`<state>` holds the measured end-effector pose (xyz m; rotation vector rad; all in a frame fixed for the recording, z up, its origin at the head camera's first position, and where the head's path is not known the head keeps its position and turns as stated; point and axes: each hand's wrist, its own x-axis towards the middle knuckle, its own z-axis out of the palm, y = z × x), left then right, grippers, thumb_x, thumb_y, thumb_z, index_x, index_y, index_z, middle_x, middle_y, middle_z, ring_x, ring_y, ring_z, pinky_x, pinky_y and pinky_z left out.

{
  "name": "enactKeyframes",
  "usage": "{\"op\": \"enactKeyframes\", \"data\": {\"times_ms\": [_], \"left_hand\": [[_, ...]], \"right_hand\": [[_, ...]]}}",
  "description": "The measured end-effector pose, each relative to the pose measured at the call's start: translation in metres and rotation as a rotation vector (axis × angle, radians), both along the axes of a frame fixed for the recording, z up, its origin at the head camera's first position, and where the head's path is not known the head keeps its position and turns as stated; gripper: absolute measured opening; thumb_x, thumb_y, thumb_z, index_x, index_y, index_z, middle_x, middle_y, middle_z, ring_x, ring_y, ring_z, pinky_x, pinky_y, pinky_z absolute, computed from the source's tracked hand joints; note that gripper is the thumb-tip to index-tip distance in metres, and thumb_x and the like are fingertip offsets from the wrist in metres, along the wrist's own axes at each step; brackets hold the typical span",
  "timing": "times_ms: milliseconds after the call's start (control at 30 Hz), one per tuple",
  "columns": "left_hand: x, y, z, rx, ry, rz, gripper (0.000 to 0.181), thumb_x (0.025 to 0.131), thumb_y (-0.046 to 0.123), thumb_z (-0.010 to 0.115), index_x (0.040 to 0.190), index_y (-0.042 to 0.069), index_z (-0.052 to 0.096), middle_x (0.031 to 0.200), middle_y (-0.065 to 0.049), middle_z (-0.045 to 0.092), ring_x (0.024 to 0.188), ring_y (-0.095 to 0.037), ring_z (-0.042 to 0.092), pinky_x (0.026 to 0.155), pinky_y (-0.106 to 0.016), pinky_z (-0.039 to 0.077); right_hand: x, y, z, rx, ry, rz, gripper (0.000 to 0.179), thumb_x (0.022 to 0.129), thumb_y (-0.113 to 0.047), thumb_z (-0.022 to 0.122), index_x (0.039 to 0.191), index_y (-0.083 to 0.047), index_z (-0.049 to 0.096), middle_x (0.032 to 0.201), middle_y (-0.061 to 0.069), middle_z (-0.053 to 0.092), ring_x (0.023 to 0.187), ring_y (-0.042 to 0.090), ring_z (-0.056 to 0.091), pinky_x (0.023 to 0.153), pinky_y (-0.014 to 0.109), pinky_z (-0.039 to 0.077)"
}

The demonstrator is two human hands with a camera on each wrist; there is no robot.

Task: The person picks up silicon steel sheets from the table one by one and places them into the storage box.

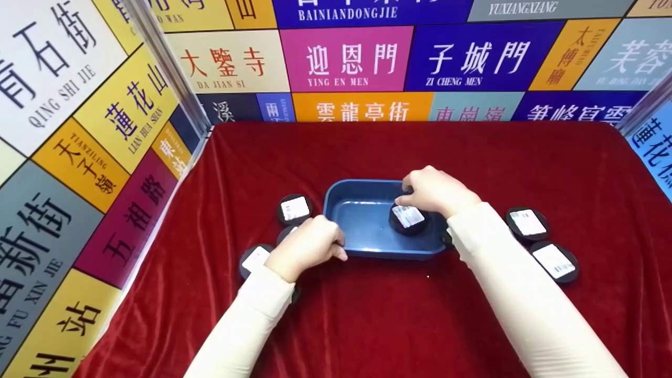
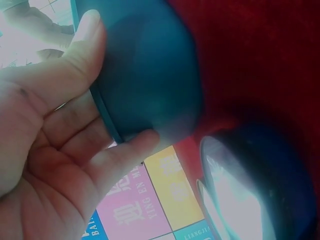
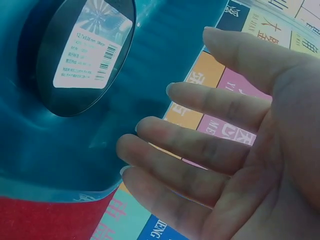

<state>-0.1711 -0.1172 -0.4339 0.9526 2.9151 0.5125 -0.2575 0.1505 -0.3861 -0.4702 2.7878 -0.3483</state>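
A blue rectangular tray [image 1: 391,254] stands on the red cloth. My left hand [image 1: 312,244] grips its left end; in the left wrist view the thumb lies against the tray's wall [image 2: 150,75] while some fingers pass behind the rim. Inside the tray, toward its right end, lies a black round flat disc [image 1: 408,228] with a white barcode label [image 3: 85,65]. Over the tray's right side hovers my right hand [image 1: 438,191]. Its fingers [image 3: 200,142] are loosely extended, apart from the disc, with nothing held.
Left of the tray lie several similar black discs [image 1: 294,210], partly hidden by the left hand and arm. Two more labelled discs [image 1: 527,223] sit to the right, beyond the right forearm. Panels with printed street names [image 1: 346,58] stand behind and beside the red-covered table [image 1: 367,315].
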Motion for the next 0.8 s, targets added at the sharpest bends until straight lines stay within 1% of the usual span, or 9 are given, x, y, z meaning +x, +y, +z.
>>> {"op": "enactKeyframes", "data": {"times_ms": [200, 400, 600, 700, 800], "left_hand": [[-0.001, -0.001, 0.000, 0.006, 0.000, -0.006, 0.013, 0.080, 0.029, 0.085, 0.084, 0.018, 0.082, 0.080, 0.006, 0.076, 0.072, -0.014, 0.070, 0.068, -0.031, 0.059], [0.000, -0.001, -0.001, 0.008, -0.002, -0.007, 0.011, 0.081, 0.028, 0.085, 0.084, 0.018, 0.082, 0.082, 0.005, 0.077, 0.073, -0.014, 0.070, 0.068, -0.031, 0.059], [0.001, -0.001, -0.001, 0.013, -0.002, -0.008, 0.012, 0.082, 0.028, 0.085, 0.084, 0.017, 0.082, 0.083, 0.003, 0.077, 0.074, -0.014, 0.070, 0.068, -0.032, 0.059], [0.001, 0.000, -0.001, 0.012, 0.003, -0.010, 0.012, 0.082, 0.028, 0.085, 0.083, 0.017, 0.081, 0.082, 0.003, 0.077, 0.072, -0.014, 0.070, 0.067, -0.031, 0.059], [0.000, 0.000, -0.001, 0.006, 0.001, -0.007, 0.011, 0.082, 0.028, 0.085, 0.081, 0.017, 0.081, 0.080, 0.004, 0.076, 0.070, -0.014, 0.068, 0.066, -0.031, 0.058]], "right_hand": [[0.002, 0.004, -0.001, -0.013, 0.053, 0.020, 0.037, 0.089, -0.035, 0.073, 0.115, -0.009, 0.074, 0.104, 0.011, 0.073, 0.090, 0.027, 0.065, 0.087, 0.046, 0.056], [0.003, 0.011, -0.002, -0.039, 0.094, 0.046, 0.033, 0.089, -0.035, 0.073, 0.111, -0.009, 0.075, 0.102, 0.010, 0.074, 0.087, 0.026, 0.066, 0.084, 0.046, 0.056], [0.007, 0.016, -0.003, -0.043, 0.095, 0.040, 0.036, 0.090, -0.035, 0.072, 0.114, -0.008, 0.074, 0.107, 0.012, 0.074, 0.091, 0.027, 0.067, 0.085, 0.047, 0.057], [0.010, 0.020, -0.003, -0.059, 0.096, 0.033, 0.036, 0.091, -0.034, 0.071, 0.115, -0.007, 0.074, 0.108, 0.014, 0.074, 0.091, 0.028, 0.066, 0.084, 0.047, 0.057], [0.012, 0.023, -0.003, -0.081, 0.091, 0.003, 0.038, 0.090, -0.034, 0.072, 0.116, -0.007, 0.073, 0.109, 0.014, 0.074, 0.090, 0.027, 0.065, 0.082, 0.045, 0.057]]}}
